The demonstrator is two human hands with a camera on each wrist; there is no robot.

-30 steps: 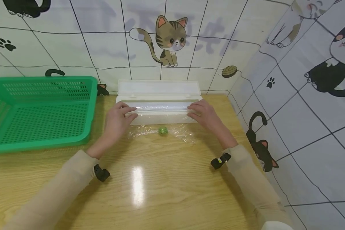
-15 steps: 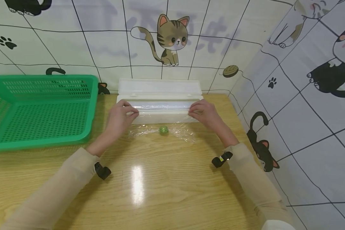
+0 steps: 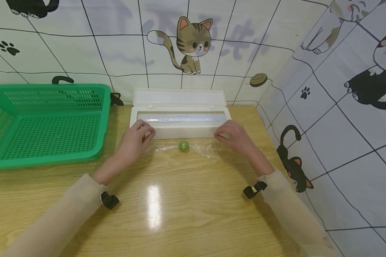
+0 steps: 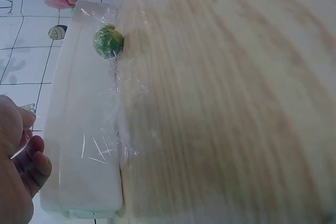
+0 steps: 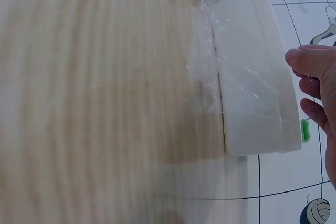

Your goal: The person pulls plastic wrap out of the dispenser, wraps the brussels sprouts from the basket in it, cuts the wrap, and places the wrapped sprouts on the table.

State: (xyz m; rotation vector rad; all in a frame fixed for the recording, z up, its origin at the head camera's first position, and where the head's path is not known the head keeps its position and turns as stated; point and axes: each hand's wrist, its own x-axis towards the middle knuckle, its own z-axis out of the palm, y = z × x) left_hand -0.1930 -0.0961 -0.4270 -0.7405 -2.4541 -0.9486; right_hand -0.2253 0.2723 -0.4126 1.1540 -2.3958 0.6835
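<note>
A white cling film box (image 3: 186, 133) stands at the back of the wooden table, its lid (image 3: 180, 97) raised and a roll of clear film (image 3: 183, 117) inside. At the box's front left corner, my left hand (image 3: 135, 140) pinches the edge of the film between thumb and fingers. My right hand (image 3: 234, 137) pinches it at the right corner. The film between them is hard to see. Just in front of the box lies a small round green thing (image 3: 183, 146), wrapped in clear film whose crumpled ends (image 3: 207, 150) spread to both sides.
A green plastic basket (image 3: 59, 157) stands to the left, near the left hand. Behind the box rises a wall covering (image 3: 115, 53) with cat drawings, and another stretch closes off the right side. Bare wood (image 3: 186, 207) lies in front of the hands.
Both hands closed their fingertips on the film at the box's front, then moved slightly down toward me. The box and the wrapped green thing have stayed in place.
</note>
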